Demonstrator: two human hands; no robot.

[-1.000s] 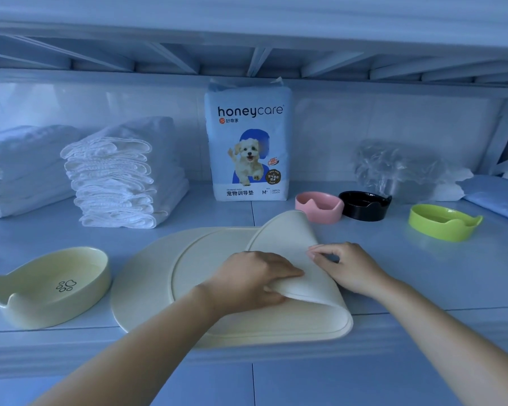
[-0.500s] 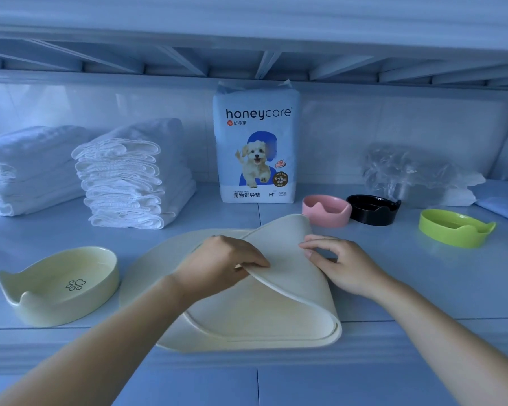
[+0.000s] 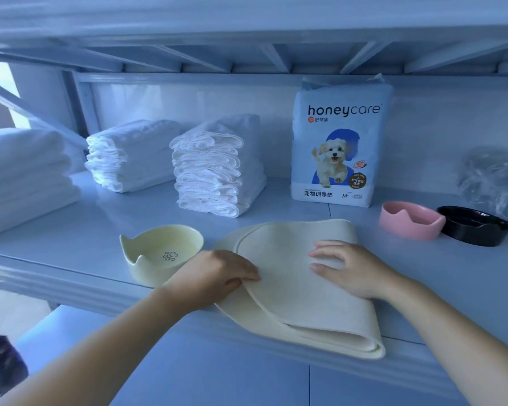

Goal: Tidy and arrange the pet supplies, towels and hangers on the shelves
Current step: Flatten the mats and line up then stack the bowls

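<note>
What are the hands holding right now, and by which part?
The left hand grips the cream mat by the left edge of its folded-over layer. The right hand holds nothing; it lies flat on top.

The folded cream mat (image 3: 291, 291) looks soft and rubbery, matt, with a smooth skin. The cream cat-eared bowl (image 3: 147, 244) has a glossy, glazed look; the pink bowl (image 3: 408, 227) is satin and the black bowl (image 3: 478, 234) shiny. The stacked towels (image 3: 217, 174) are white cloth, ribbed at their folded edges. The honeycare pad pack (image 3: 338, 142) is smooth printed plastic film, and the clear bag (image 3: 493, 177) is crinkled plastic. The shelf (image 3: 71, 224) is smooth, painted and faintly sheened.
</note>
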